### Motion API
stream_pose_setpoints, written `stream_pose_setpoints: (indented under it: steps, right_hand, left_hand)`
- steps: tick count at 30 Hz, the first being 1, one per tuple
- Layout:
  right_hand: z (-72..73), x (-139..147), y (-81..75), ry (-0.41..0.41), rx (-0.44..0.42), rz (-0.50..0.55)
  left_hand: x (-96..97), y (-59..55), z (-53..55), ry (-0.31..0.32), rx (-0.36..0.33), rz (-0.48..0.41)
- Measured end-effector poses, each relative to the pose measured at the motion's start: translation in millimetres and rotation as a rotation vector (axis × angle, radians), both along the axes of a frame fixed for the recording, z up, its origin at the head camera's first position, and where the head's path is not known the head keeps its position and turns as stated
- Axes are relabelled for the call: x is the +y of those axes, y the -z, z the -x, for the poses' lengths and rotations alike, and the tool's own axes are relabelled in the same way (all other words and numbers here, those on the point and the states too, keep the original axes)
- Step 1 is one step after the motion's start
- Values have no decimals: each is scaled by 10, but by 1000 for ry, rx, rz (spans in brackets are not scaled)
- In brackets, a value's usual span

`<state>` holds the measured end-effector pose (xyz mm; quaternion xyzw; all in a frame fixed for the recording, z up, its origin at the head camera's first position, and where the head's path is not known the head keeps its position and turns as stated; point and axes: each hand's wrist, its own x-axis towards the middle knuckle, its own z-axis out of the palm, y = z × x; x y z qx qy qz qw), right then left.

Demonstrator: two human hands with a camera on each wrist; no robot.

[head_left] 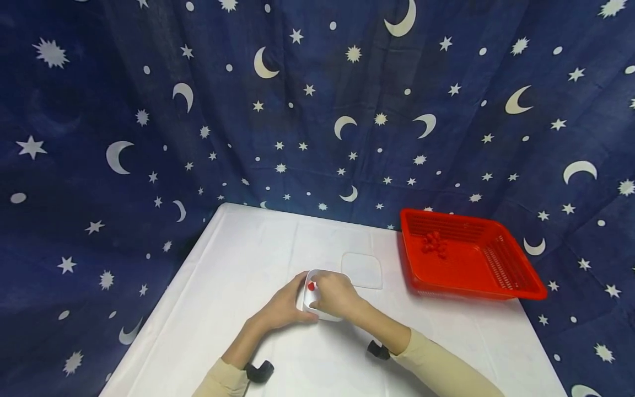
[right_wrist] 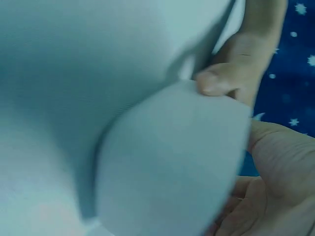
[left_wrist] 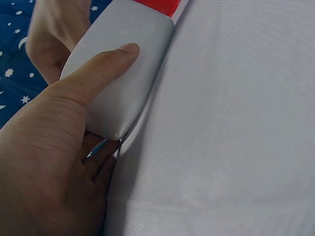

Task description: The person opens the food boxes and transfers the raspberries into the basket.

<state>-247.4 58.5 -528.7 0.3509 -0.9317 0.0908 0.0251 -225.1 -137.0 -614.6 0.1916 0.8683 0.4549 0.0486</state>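
Note:
A white open-topped container stands on the table. My left hand grips its left side, and in the left wrist view the thumb lies along the outer wall. From the right, my right hand reaches over the rim with its fingers down inside. Close to those fingers, within the container, is a small red piece; whether they pinch it I cannot tell. The right wrist view shows the container's wall beside the right hand, with its fingertips hidden.
Behind the container lies a flat, translucent square lid. A red plastic basket stands at the back right, with several small red pieces inside. White cloth covers the table, and a dark blue star-and-moon curtain hangs around it.

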Motion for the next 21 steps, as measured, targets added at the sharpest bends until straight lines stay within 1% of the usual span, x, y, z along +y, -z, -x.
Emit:
stream_pose_setpoints:
  steps: [2, 6, 9, 13, 15, 17, 21]
  right_hand:
    - [25, -16, 76, 33, 34, -31]
    - [79, -36, 170, 65, 35, -68]
    - [111, -53, 221, 59, 42, -35]
    - [148, -67, 276, 22, 68, 39]
    - [158, -64, 291, 14, 71, 55]
    - [161, -52, 295, 15, 68, 48]
    - [137, -14, 239, 30, 37, 2]
  left_hand:
    - [7, -8, 1, 0, -4, 1]
    - [10, -13, 3, 4, -5, 0]
    - [10, -17, -1, 2, -2, 6]
    - [8, -22, -3, -5, 6, 6]
    - [10, -24, -4, -3, 4, -2]
    - [13, -27, -4, 1, -1, -12]
    - [18, -37, -8, 2, -16, -23]
